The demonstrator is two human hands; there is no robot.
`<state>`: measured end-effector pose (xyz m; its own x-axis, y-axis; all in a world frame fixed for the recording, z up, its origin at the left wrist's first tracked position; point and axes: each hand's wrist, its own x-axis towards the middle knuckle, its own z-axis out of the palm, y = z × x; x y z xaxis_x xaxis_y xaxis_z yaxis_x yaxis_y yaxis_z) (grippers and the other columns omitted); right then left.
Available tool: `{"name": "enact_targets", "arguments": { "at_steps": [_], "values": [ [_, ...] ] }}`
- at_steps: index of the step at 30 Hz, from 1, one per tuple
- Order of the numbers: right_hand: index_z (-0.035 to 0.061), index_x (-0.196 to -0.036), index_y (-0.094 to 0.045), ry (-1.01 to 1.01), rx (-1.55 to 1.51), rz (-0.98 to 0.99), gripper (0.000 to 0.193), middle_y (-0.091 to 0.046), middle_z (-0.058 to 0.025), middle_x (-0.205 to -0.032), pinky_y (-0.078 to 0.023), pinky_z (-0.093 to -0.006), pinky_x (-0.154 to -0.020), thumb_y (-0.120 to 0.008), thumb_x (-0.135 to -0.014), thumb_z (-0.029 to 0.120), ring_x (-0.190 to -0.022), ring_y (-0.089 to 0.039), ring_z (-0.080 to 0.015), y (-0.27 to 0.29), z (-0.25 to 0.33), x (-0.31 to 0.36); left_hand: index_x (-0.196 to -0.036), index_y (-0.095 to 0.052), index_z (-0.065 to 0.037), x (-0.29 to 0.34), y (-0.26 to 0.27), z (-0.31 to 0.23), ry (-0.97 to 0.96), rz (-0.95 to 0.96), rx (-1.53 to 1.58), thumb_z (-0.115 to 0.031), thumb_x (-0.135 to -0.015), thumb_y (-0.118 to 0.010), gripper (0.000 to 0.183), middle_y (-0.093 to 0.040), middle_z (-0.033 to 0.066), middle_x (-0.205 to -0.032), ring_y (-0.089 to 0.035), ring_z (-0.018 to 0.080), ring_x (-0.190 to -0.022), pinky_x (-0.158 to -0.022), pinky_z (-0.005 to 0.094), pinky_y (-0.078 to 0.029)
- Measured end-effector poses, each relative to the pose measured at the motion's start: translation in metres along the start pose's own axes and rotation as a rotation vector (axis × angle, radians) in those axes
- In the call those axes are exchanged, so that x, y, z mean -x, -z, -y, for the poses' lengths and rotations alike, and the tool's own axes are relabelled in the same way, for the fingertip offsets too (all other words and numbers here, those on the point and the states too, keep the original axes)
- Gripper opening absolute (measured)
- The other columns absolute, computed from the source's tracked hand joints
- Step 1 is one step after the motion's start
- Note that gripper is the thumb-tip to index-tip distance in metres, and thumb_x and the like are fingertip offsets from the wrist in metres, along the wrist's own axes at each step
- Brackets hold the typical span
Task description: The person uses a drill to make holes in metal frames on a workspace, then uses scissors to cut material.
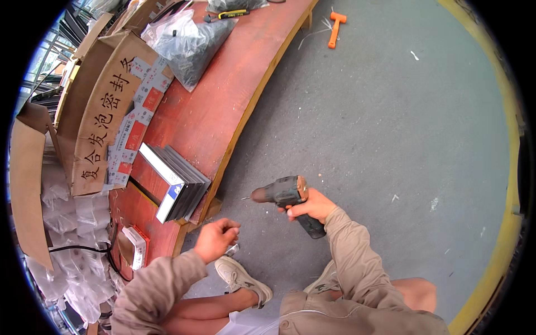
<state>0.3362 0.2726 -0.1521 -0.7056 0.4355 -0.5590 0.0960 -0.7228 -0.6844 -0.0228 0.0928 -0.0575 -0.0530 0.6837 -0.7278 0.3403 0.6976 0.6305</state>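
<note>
My right hand (316, 205) is wrapped round the grip of a dark cordless drill (285, 191), held above the grey floor. The drill's thin bit points left, toward the bench, and touches nothing. Lower and to the left, my left hand (215, 239) is closed, thumb and fingers curled together. Whatever it may hold is too small or hidden to tell. Just beyond this hand, at the bench edge, several grey and black corner-shaped pieces (181, 187) stand stacked, with a blue and white label on the nearest.
The red workbench (218, 95) runs up the left side. On it are a plastic bag (192, 50) of dark parts, yellow-black cutters (229, 15) and a small red-white box (137, 245). Cardboard cartons (106, 111) line its far side. An orange hammer (336, 27) lies on the floor.
</note>
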Motion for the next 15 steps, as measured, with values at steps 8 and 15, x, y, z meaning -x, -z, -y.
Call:
{"name": "enact_targets", "arguments": {
  "at_steps": [8,15],
  "values": [
    [-0.0031,-0.149,-0.075,-0.122,-0.214,-0.417,0.051,-0.089,-0.0196,-0.130,-0.072,-0.0453,-0.087,-0.086,-0.100,0.006,-0.092,-0.084,-0.0232,0.081,-0.055,0.020,-0.137,-0.086,-0.001,-0.163,-0.164,0.091,-0.186,-0.129,-0.258,-0.030,-0.120,-0.074,0.036,-0.090,0.0280,-0.116,-0.088,0.0468,-0.109,-0.105,0.0572,-0.069],
    [0.0007,-0.133,-0.082,-0.161,0.041,-0.524,0.039,-0.088,-0.0139,-0.118,-0.071,-0.0438,-0.090,-0.094,-0.104,0.023,-0.097,-0.085,-0.0243,0.100,-0.091,-0.004,-0.137,-0.077,-0.004,-0.165,-0.185,0.085,-0.249,-0.151,-0.404,-0.028,-0.119,-0.073,0.030,-0.088,0.0325,-0.127,-0.083,0.0564,-0.120,-0.109,0.0662,-0.065]
  ]
}}
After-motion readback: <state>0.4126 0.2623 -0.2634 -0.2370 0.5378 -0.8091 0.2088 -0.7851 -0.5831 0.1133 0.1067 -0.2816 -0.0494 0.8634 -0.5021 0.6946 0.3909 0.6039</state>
